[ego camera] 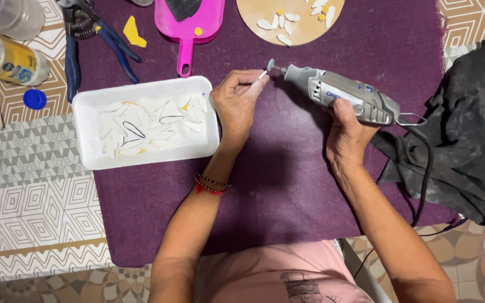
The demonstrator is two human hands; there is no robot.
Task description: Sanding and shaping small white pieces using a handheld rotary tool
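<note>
From my end I see a purple cloth (pixel 287 185) over the patterned tablecloth (pixel 35 196). Blue-handled pliers (pixel 94 39) lie at the far left by a yellow scrap (pixel 133 32) and a pink paddle-shaped board (pixel 189 25). A round wooden disc (pixel 296 22) carries pale petal-shaped pieces. A blue cap (pixel 35 99) sits beside a yellow-labelled bottle (pixel 12 59). A dark rag (pixel 464 140) is bunched at right.

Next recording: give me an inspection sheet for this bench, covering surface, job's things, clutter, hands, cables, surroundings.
Surface: purple cloth over patterned table.
Job's things: grey rotary tool, its tip at a small white piece.
Clutter: white tray of white pieces, pliers, pink board, round wooden disc, bottles, blue cap, dark rag.
Hands: left hand pinches the piece; right hand grips the tool.
Cables: black cord trails off the table edge.
Surroundings: tiled floor.
</note>
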